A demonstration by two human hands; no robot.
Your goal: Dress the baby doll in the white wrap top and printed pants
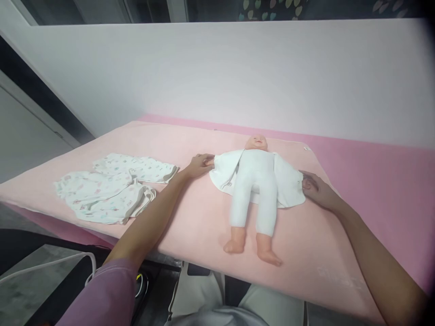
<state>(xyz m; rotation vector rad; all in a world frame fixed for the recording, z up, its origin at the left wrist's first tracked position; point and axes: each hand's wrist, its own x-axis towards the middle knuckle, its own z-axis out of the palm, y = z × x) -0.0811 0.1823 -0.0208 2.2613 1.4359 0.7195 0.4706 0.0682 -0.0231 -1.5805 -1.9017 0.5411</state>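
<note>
A baby doll (254, 190) in white leggings lies on its back on a pink mat (190, 217), head away from me. A white open garment (287, 185) is spread under its torso, with both sleeves out to the sides. My left hand (200, 165) is closed on the doll's hand at the end of the left sleeve. At the other sleeve, my right hand (316, 189) pinches the cuff and the doll's hand there.
Patterned baby clothes (108, 188) lie in a loose pile on the mat's left part. A white wall rises behind the mat. The mat's front edge runs just above my lap, with dark floor and a white cable (50, 265) at lower left.
</note>
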